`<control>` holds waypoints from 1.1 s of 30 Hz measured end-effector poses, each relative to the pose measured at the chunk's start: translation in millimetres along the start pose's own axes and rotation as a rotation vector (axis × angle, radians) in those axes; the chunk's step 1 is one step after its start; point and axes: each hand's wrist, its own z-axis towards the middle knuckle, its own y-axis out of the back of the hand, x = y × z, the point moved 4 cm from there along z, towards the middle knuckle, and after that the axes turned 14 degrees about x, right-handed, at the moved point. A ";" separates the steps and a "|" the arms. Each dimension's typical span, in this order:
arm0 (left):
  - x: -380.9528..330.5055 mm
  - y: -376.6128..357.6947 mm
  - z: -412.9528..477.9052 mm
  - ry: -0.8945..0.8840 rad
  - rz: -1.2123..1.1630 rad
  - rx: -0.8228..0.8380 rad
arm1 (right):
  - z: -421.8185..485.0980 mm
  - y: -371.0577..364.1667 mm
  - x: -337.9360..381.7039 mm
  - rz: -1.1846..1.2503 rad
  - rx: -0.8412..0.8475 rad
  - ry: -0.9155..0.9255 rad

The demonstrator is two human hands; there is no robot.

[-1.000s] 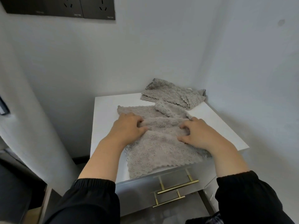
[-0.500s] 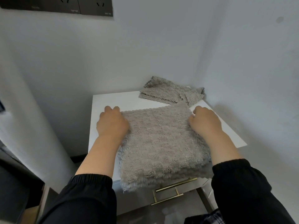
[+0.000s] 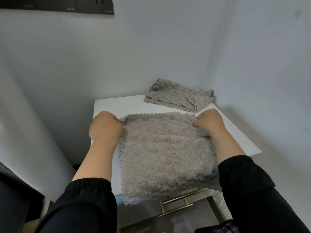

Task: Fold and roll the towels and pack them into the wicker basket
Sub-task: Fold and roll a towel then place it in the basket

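A grey fluffy towel lies folded in half on the white cabinet top, its near edge hanging over the front. My left hand pinches its far left corner. My right hand pinches its far right corner. Another grey towel lies loosely folded at the back right corner. No wicker basket is in view.
White walls close in behind and on the right of the cabinet. Brass drawer handles show below the front edge. Dark wall sockets sit high on the back wall. A pale curtain or column stands at the left.
The crumpled towel has been folded over and spread flat. Both hands moved apart from its middle to the far corners and drew it out square.
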 end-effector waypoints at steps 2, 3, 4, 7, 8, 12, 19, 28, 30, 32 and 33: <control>-2.3 2.4 -1.7 -0.023 -0.006 -0.040 | 1.8 3.4 -4.3 -0.012 0.068 -0.031; -3.4 2.5 -2.1 -0.048 -0.025 -0.052 | 2.3 6.1 -6.3 -0.010 0.051 -0.020; -5.4 1.5 -3.1 -0.072 -0.072 -0.052 | 1.7 10.0 -7.8 0.019 -0.012 0.000; -12.8 -6.2 -5.1 -0.135 -0.546 0.034 | -10.6 24.5 -8.0 0.295 -0.291 0.093; -16.9 -7.0 -6.4 -0.148 -0.759 0.066 | -14.4 28.6 -5.7 0.390 -0.347 0.137; -33.7 -1.1 -7.1 -0.235 -1.316 0.151 | -23.6 36.0 9.8 0.847 -0.267 0.336; -27.1 -13.1 -11.7 -0.085 -1.426 0.348 | -20.5 12.6 -12.7 1.206 0.011 0.129; -13.2 -6.3 -28.7 -0.023 -1.273 0.309 | -53.9 9.5 -30.9 1.389 0.068 0.167; -9.3 -5.2 -31.4 -0.019 -1.158 0.336 | -68.8 10.0 -34.9 1.311 0.076 0.144; -3.7 -9.1 -35.9 -0.027 -0.946 0.361 | -81.9 6.1 -43.1 1.109 0.072 0.056; -1.3 -11.6 -37.2 -0.037 -0.842 0.364 | -85.1 3.4 -47.0 1.016 0.082 0.017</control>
